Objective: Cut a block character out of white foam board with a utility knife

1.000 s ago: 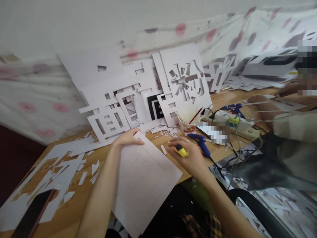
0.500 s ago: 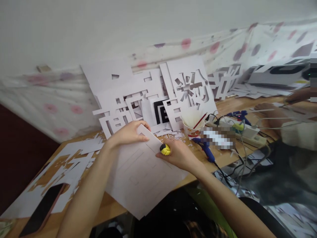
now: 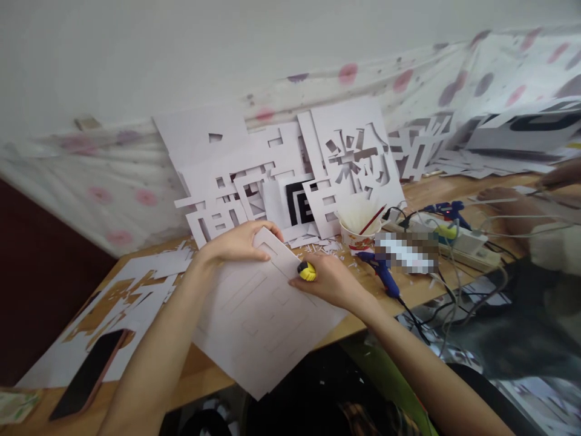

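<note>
A white foam board (image 3: 267,327) with thin character outlines on its face is tilted over the table's front edge. My left hand (image 3: 240,242) grips its upper corner, thumb on the near face and fingers behind. Beside that thumb, a bent outline shows in the board. My right hand (image 3: 331,281) is closed around a yellow-and-black utility knife (image 3: 307,271) at the board's right edge. Only the rounded end of the knife shows; its blade is hidden.
Cut-out boards (image 3: 358,157) lean against the wall. A paper cup (image 3: 358,236) of glue sticks, a blue glue gun (image 3: 381,272) and a cabled power strip (image 3: 472,254) stand at right. A phone (image 3: 91,375) lies at left. Another person's hand (image 3: 499,203) is at far right.
The view has shifted slightly, so the scene sits a little further right. Both hands keep their holds, and the bent outline near my left thumb shows more clearly.
</note>
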`<state>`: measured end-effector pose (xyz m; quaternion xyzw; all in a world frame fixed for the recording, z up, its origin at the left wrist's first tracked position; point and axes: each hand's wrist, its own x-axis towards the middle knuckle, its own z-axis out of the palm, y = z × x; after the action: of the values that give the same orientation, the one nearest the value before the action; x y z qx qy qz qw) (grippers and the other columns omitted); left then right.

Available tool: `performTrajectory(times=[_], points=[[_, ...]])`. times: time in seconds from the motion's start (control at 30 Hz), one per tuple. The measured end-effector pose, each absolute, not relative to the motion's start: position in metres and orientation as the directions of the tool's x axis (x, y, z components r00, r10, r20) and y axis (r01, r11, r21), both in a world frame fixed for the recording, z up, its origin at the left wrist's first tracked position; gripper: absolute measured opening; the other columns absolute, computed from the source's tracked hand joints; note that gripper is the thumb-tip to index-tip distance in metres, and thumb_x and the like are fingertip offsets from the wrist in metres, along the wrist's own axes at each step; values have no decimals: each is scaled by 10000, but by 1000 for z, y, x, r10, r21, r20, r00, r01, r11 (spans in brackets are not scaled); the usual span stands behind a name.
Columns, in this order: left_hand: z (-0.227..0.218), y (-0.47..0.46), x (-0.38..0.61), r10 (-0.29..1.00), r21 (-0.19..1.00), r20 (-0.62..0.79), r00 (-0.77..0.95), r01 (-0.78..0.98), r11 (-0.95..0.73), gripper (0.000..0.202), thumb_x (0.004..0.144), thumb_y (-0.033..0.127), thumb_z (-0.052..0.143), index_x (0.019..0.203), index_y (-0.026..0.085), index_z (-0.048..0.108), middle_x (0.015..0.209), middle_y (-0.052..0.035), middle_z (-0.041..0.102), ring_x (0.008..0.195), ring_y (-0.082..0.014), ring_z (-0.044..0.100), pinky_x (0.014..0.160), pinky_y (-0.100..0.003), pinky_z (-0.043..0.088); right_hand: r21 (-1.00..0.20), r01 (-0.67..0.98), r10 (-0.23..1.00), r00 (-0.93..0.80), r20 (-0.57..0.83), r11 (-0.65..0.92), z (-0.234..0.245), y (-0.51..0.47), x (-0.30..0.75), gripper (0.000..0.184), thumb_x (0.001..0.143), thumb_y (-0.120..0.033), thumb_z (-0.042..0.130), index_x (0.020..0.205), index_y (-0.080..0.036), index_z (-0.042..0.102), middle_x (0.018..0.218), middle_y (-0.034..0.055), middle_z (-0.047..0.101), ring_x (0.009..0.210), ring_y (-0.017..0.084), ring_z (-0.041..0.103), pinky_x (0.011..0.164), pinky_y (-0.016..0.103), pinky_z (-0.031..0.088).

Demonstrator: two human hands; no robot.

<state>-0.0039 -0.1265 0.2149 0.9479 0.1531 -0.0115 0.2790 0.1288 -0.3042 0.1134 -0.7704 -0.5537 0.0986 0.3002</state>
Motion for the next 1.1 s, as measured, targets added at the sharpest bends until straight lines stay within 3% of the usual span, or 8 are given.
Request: performTrajectory(times=[0.33, 0.7, 0.87, 0.97, 1.1], points=[[212, -128, 4, 215, 529, -121, 969, 247, -812, 297, 633, 236, 635, 929, 233, 658, 1031, 3, 689, 952, -216, 595, 790, -305, 436, -532, 804, 909, 393, 140, -266, 107, -306, 128, 296, 820, -449, 762, 857, -184, 636, 942, 81, 710, 914, 243, 637, 736, 299, 385], [215, -113, 18, 171, 444, -166, 971, 228, -866, 230, 579, 218, 702, 794, 210, 620, 954, 9, 691, 983, -216, 607, 830, -305, 423, -573, 788, 920, 365, 141, -225, 112, -298, 125, 236, 808, -356, 788, 909, -178, 670, 977, 77, 737, 913, 224, 648, 735, 284, 380], [225, -119, 28, 136, 303, -371, 919, 258, -917, 315, 576, 199, 686, 886, 216, 634, 917, 12, 706, 860, -193, 631, 690, -269, 424, -536, 810, 924, 359, 133, -237, 110, -297, 123, 245, 809, -362, 801, 898, -172, 674, 920, 76, 734, 873, 217, 646, 705, 280, 359], [226, -125, 34, 56, 222, -524, 850, 200, -954, 382, 576, 191, 667, 957, 222, 672, 977, 0, 729, 868, -195, 642, 681, -262, 424, -511, 829, 932, 336, 133, -226, 106, -299, 122, 253, 804, -359, 807, 926, -171, 689, 930, 81, 736, 895, 226, 650, 696, 279, 350], [220, -128, 35, -8, 264, -596, 803, 186, -946, 371, 624, 216, 619, 988, 226, 687, 1007, -12, 747, 906, -211, 657, 712, -272, 442, -467, 854, 939, 321, 122, -231, 107, -304, 122, 270, 828, -380, 791, 973, -171, 699, 966, 88, 745, 948, 240, 663, 697, 275, 363]])
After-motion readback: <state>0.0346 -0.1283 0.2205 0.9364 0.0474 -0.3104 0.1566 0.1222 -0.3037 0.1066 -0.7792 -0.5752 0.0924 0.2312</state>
